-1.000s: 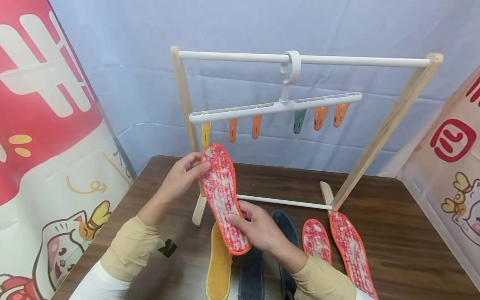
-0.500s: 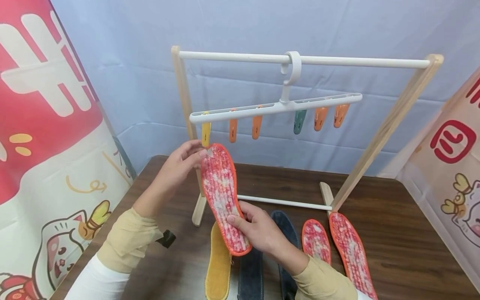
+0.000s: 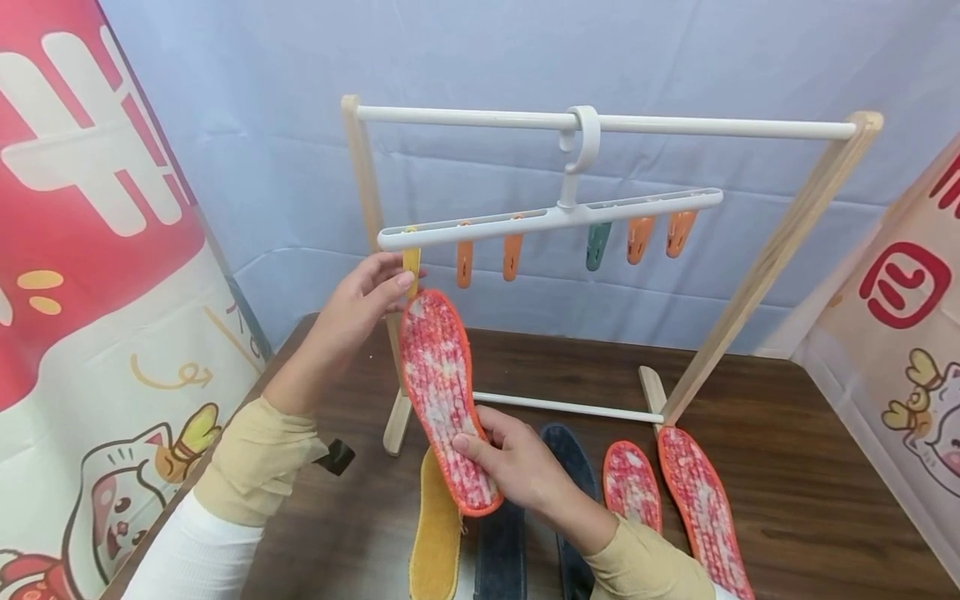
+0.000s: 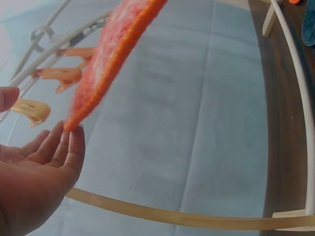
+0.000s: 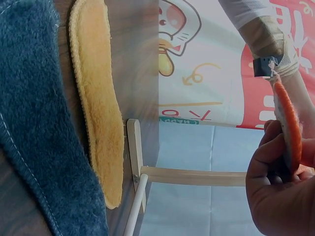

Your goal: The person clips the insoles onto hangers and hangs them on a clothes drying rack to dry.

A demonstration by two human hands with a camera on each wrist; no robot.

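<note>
1. Watching from my station, I count six clips [image 3: 512, 258] along the hanger [image 3: 570, 218], none with an insole visibly fixed in it, so I judge the work to be near its start.
2. Just below the hanger's left end is a red-and-white insole [image 3: 438, 379], its upper end beside the yellow clip [image 3: 412, 262]; I'd call it not clipped yet.
3. Left to deal with, I reckon: a yellow insole [image 3: 437, 533], two dark blue insoles [image 3: 501, 554] and two more red-and-white insoles [image 3: 701, 508], on the bench [image 3: 825, 467] below the hanger.
4. I read the held insole's long axis as slanting from under the hanger's left end down and rightward, its seemingly broader end pointing up at the hanger.
5. Well below the hanger, the right hand [image 3: 517, 458] pinches the insole's lower part, thumb on its patterned face.
6. At the hanger's left end, the left hand [image 3: 367, 292] is spread, thumb by the yellow clip, fairly straight fingers reaching the insole's upper tip; I see no firm grip.
</note>
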